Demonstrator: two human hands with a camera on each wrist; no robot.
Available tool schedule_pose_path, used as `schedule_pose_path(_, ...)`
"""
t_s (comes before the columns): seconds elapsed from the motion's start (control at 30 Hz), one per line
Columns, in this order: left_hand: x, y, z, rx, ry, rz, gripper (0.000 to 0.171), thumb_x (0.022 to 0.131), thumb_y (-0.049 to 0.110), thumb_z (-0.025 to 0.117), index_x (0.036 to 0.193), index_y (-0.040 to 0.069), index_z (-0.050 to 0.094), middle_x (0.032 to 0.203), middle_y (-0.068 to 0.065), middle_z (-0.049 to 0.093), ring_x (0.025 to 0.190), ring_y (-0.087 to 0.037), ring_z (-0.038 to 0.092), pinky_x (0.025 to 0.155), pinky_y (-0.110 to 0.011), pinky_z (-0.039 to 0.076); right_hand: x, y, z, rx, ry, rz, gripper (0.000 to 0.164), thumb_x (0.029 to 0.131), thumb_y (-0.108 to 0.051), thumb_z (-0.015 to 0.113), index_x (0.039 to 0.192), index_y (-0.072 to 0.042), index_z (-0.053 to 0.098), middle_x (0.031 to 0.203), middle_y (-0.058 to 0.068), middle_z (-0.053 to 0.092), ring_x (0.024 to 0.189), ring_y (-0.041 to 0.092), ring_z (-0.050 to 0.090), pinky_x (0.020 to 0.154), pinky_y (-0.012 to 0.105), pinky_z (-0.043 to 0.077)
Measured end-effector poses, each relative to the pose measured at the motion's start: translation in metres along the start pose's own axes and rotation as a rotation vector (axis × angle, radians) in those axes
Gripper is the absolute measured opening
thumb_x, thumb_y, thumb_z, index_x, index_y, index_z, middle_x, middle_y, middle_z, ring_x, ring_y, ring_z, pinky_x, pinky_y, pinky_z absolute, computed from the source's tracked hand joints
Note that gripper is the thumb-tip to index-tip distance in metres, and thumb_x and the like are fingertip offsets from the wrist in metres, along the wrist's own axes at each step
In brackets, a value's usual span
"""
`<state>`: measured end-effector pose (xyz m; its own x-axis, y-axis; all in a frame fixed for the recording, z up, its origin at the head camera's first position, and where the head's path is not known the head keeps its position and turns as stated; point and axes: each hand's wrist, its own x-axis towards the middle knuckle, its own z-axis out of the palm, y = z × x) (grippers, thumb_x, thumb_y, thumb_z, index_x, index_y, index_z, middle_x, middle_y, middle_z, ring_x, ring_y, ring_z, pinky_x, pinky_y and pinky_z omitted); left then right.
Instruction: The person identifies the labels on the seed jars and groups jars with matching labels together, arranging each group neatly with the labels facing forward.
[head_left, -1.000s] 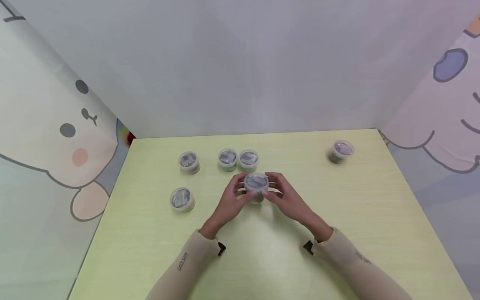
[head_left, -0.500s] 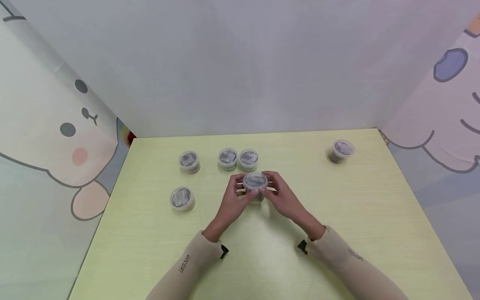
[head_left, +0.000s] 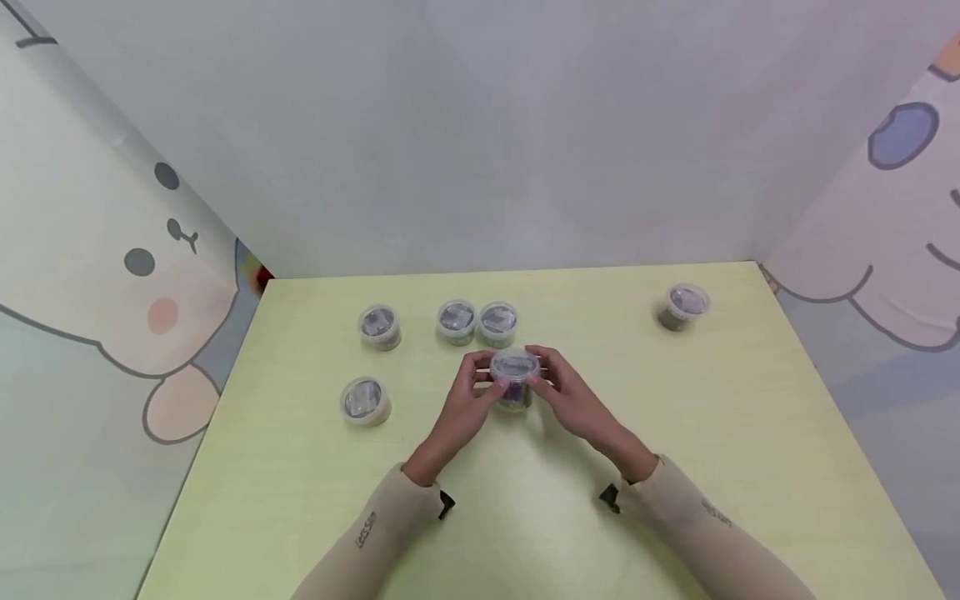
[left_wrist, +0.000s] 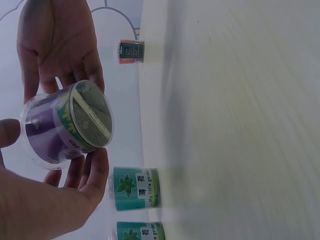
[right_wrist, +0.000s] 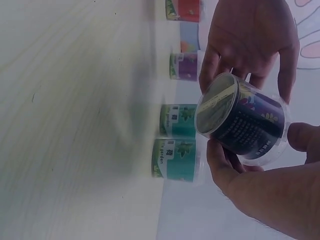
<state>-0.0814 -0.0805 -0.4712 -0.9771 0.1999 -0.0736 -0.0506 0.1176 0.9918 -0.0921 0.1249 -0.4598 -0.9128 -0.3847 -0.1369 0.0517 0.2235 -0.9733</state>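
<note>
A small clear-lidded planting cup (head_left: pixel 514 392) with a purple printed label is lifted off the table between both hands. My left hand (head_left: pixel 467 407) holds it from the left, thumb in front and fingers behind. From the other side my right hand (head_left: pixel 573 400) grips it the same way. The left wrist view shows the purple cup (left_wrist: pixel 62 125) tilted, its clear base with a pale strip inside turned toward the camera. In the right wrist view a dark text panel on the cup (right_wrist: pixel 252 122) faces out. Each hand's fingertips touch its wall.
Two teal-labelled cups (head_left: pixel 457 322) (head_left: pixel 497 323) stand side by side just behind the hands. A purple-labelled cup (right_wrist: pixel 184 66) and a red one (right_wrist: pixel 183 9) stand to the left. Another red-labelled cup (left_wrist: pixel 131 51) stands at the back right. A pale wall closes off the table (head_left: pixel 750 467).
The held cup has turned between the fingers, so its purple label side now shows toward me in the head view. Both hands stay in nearly the same place; the other cups have not moved.
</note>
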Motion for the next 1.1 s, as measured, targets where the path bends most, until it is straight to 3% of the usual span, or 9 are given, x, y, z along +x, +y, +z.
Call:
schedule_pose_path(0.17, 0.001, 0.003, -0.001, 0.002, -0.066, -0.018, 0.057, 0.109, 0.015, 0.059, 0.159, 0.001, 0.034, 0.150, -0.022, 0.049, 0.131, -0.035, 0.054, 0.109, -0.052, 0.048, 0.000, 0.000, -0.003, 0.032, -0.058, 0.004, 0.052, 0.115, -0.018, 0.045, 0.162, -0.001, 0.031, 0.156, 0.027, 0.042, 0.146, 0.043, 0.044, 0.119, 0.060, 0.038)
schedule_pose_path(0.3, 0.003, 0.003, -0.001, 0.001, -0.090, -0.009, 0.056, 0.110, 0.014, 0.058, 0.160, 0.000, 0.035, 0.152, -0.022, 0.048, 0.132, -0.036, 0.054, 0.109, -0.049, 0.048, 0.001, 0.000, -0.005, 0.057, -0.087, 0.003, 0.053, 0.116, -0.019, 0.041, 0.163, 0.000, 0.027, 0.160, 0.028, 0.038, 0.150, 0.043, 0.038, 0.122, 0.061, 0.033)
schedule_pose_path(0.7, 0.006, 0.003, 0.006, 0.023, 0.077, 0.004, 0.053, 0.103, 0.013, 0.070, 0.149, 0.001, 0.045, 0.136, -0.021, 0.055, 0.116, -0.031, 0.058, 0.098, -0.042, 0.052, 0.006, 0.000, 0.005, 0.041, 0.067, 0.007, 0.048, 0.112, -0.013, 0.054, 0.156, 0.000, 0.039, 0.153, 0.023, 0.048, 0.141, 0.041, 0.049, 0.115, 0.058, 0.043)
schedule_pose_path(0.97, 0.007, 0.005, 0.011, 0.019, 0.094, -0.017, 0.054, 0.101, 0.019, 0.073, 0.145, 0.003, 0.046, 0.135, -0.018, 0.056, 0.113, -0.028, 0.057, 0.093, -0.036, 0.050, 0.009, -0.001, 0.005, 0.043, 0.096, 0.002, 0.047, 0.111, -0.011, 0.055, 0.154, 0.002, 0.041, 0.151, 0.025, 0.050, 0.139, 0.042, 0.050, 0.114, 0.055, 0.043)
schedule_pose_path(1.1, 0.008, 0.006, 0.011, 0.042, 0.073, -0.036, 0.054, 0.102, 0.022, 0.072, 0.145, 0.004, 0.045, 0.138, -0.017, 0.054, 0.115, -0.029, 0.057, 0.096, -0.040, 0.052, 0.010, 0.001, 0.002, 0.049, 0.074, 0.020, 0.047, 0.113, -0.014, 0.051, 0.156, 0.001, 0.040, 0.152, 0.025, 0.050, 0.142, 0.041, 0.049, 0.115, 0.055, 0.043)
